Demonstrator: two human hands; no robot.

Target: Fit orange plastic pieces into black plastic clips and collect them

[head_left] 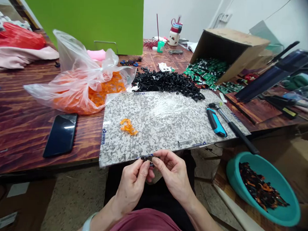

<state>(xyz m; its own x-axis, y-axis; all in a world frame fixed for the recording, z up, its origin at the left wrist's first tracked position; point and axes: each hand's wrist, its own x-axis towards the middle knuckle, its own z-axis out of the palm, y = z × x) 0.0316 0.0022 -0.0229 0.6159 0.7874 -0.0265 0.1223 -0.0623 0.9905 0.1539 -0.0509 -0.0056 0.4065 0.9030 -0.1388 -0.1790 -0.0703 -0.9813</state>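
At the front edge of the speckled board (114,148), my left hand (133,179) and my right hand (173,174) meet. Between their fingertips is a small black plastic part (147,159), pinched from both sides and mostly covered by the fingers. On the board lie a few orange plastic pieces (129,126), a spread of thin clear or silvery strands (167,106) and a short clear tube-like piece (185,141). Behind the board is a heap of black plastic parts (165,81).
A plastic bag of orange pieces (76,93) and a phone (61,135) lie left. Rightward are a blue utility knife (216,123), a hammer (236,129) overhanging the edge, and a tipped cardboard box (239,40) spilling green boards (208,70). A teal basin (278,212) stands lower right.
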